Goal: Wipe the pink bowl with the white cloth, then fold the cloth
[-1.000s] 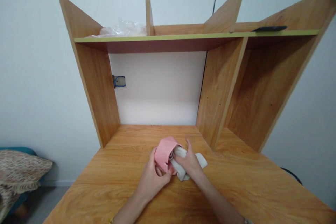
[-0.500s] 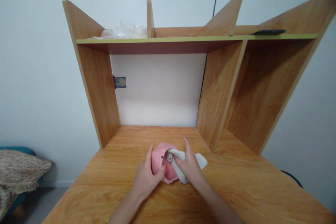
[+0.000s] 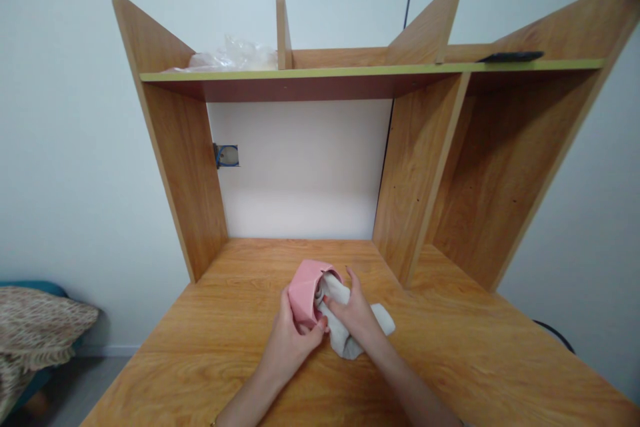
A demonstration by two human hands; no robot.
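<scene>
Left hand (image 3: 291,340): gripping the bowl, thumb at the near rim, fingers round the outer side and partly hidden.

Right hand (image 3: 356,310): gripping the cloth at the bowl's mouth; one digit presses into the fabric, another points up and away; remaining fingers hidden.

Bowl (image 3: 304,288): pink, faceted, notched at the rim; in the left hand, tilted on its side, mouth turned towards the right hand. Whether it touches the desk cannot be told.

Cloth (image 3: 341,341): pale grey, bunched; one part inside the bowl, one part hanging below the right hand, one end showing beyond the right wrist.

Desk (image 3: 215,340): wood-grained, beneath both hands.

Shelf (image 3: 320,85): green-edged, above and beyond both hands, with upright wooden panels.

Plastic (image 3: 233,57): clear, crumpled; on the shelf, beyond and left of the left hand.

Flat item (image 3: 513,57): dark; on the shelf, far right of the right hand.

Wall box (image 3: 229,155): blue wire visible; beyond the left hand, to its left.

Cable (image 3: 556,335): black, curved; well right of the right hand.

Throw (image 3: 45,320): patterned, fringed; well left of the left hand.
</scene>
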